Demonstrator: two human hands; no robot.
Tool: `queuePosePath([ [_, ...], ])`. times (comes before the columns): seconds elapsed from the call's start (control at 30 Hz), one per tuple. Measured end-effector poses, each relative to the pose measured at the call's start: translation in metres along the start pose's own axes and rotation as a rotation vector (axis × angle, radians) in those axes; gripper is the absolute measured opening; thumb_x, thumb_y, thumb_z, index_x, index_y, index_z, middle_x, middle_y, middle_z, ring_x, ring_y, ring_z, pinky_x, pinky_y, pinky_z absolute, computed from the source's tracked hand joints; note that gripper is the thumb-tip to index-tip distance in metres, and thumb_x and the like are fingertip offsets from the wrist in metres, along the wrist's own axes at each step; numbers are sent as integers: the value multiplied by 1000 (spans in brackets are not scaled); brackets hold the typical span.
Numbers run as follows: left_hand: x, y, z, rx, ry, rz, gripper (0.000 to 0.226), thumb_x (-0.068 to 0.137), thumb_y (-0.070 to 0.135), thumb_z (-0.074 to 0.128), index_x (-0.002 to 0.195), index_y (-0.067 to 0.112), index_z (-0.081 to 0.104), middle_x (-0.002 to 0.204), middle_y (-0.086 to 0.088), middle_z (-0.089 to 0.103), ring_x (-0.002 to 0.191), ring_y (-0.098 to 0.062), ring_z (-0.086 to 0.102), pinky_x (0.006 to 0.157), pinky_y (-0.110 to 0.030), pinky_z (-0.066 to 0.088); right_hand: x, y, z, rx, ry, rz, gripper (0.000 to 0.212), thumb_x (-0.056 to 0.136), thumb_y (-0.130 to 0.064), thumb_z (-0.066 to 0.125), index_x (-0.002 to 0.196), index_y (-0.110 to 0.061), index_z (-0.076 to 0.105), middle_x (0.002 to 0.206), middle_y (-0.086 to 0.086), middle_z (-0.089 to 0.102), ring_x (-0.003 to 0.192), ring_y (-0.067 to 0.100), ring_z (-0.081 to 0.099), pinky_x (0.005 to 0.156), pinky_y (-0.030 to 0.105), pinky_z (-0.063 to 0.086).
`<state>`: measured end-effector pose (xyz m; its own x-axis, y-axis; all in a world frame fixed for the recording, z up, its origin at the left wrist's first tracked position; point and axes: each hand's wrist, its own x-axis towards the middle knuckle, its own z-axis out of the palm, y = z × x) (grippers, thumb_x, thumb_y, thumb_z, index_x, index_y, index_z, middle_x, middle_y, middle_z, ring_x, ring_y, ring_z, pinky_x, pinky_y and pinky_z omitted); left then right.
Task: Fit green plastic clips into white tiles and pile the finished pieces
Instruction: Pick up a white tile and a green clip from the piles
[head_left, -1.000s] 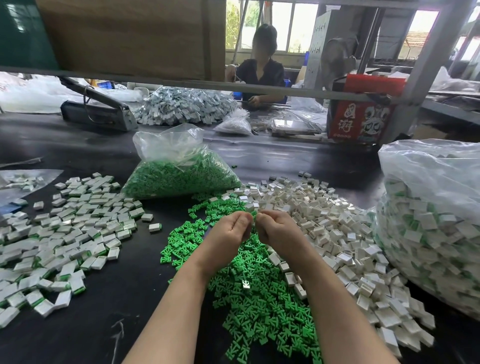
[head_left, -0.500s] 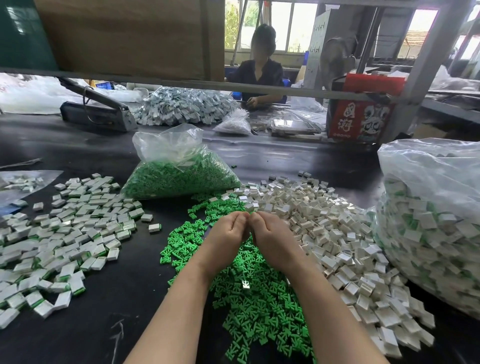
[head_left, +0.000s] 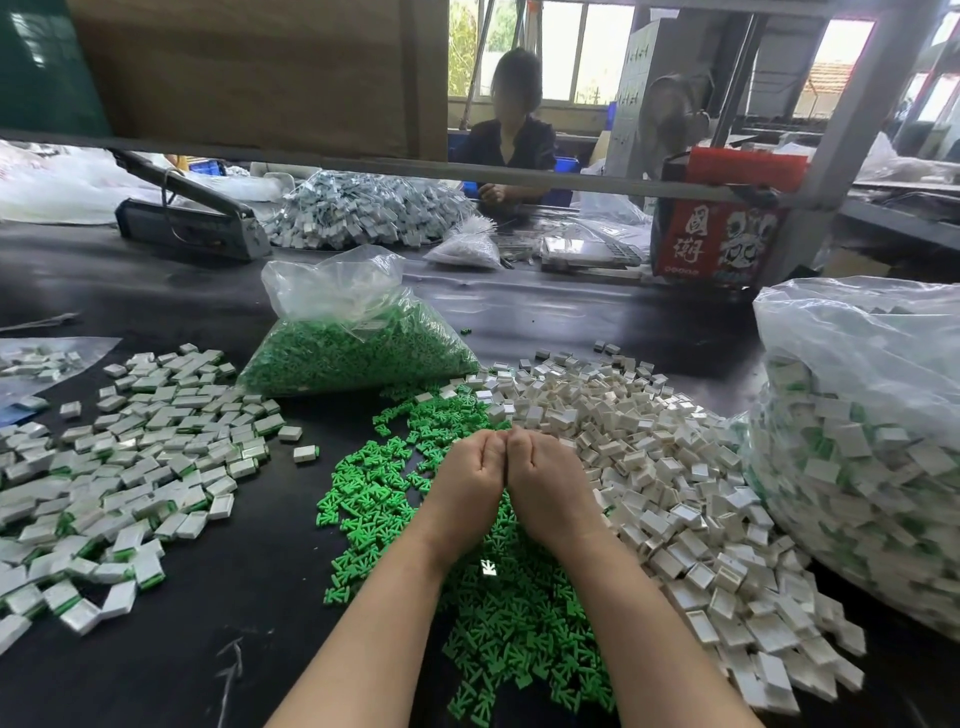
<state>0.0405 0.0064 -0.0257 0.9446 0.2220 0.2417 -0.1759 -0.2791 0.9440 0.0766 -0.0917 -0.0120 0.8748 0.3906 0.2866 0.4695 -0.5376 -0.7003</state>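
Head view, the only one I've got: my left hand (head_left: 470, 480) and right hand (head_left: 543, 480) are pressed knuckle to knuckle above the middle of the black worktop (head_left: 249, 587), fingers on both curled in tight. Whatever they're pinching is hidden behind the knuckles, so I can't tell whether a clip or a tile sits between them. Directly under my wrists lies the loose heap of green clips (head_left: 498, 613), running toward the near edge. Touching it on the right is the mound of white tiles (head_left: 660, 467), hollow sides showing on many. Over toward the left edge, the finished pieces (head_left: 130, 467) are spread in a flat scatter, white with green slivers at their edges, and one lies apart from the scatter, nearer the clips. Beyond the clips, toward the far side, a clear bag of green clips (head_left: 353, 343) slumps on the worktop. At the right edge, a big clear sack (head_left: 857, 441) bulges with white-and-green pieces. Across the far edge I see a red carton (head_left: 717, 228), a grey sealing machine (head_left: 192, 218), and another person (head_left: 511, 140) seated, working.
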Motion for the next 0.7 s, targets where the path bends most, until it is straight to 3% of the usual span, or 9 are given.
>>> queuePosePath([
  [0.17, -2, 1, 3, -6, 6, 11, 34, 106, 13, 36, 86, 22, 63, 85, 4, 67, 73, 9, 61, 71, -10, 46, -3, -1, -1, 7, 13, 22, 45, 86, -41, 17, 68, -20, 53, 80, 10, 65, 75, 26, 57, 69, 39, 46],
  [0.37, -3, 2, 4, -25, 18, 4, 36, 106, 12, 36, 84, 22, 62, 83, 5, 66, 71, 11, 61, 68, -8, 45, -2, 0, 0, -45, 14, 20, 57, 90, -39, 18, 80, -8, 64, 87, 14, 68, 79, 30, 60, 72, 42, 49],
  [0.5, -3, 0, 5, -26, 18, -6, 33, 106, 13, 37, 87, 18, 64, 85, 3, 67, 74, 6, 62, 71, -9, 47, -2, 2, 0, -87, 5, 54, 46, 101, -30, 27, 75, -12, 61, 87, 15, 68, 79, 31, 60, 71, 41, 49],
  [0.7, -2, -2, 4, -8, 11, -10, 33, 106, 13, 38, 86, 19, 63, 85, 2, 67, 73, 9, 61, 69, -8, 46, -3, 1, -2, -100, -6, 58, 44, 89, -40, 19, 64, -22, 50, 85, 16, 68, 78, 32, 60, 67, 39, 46],
])
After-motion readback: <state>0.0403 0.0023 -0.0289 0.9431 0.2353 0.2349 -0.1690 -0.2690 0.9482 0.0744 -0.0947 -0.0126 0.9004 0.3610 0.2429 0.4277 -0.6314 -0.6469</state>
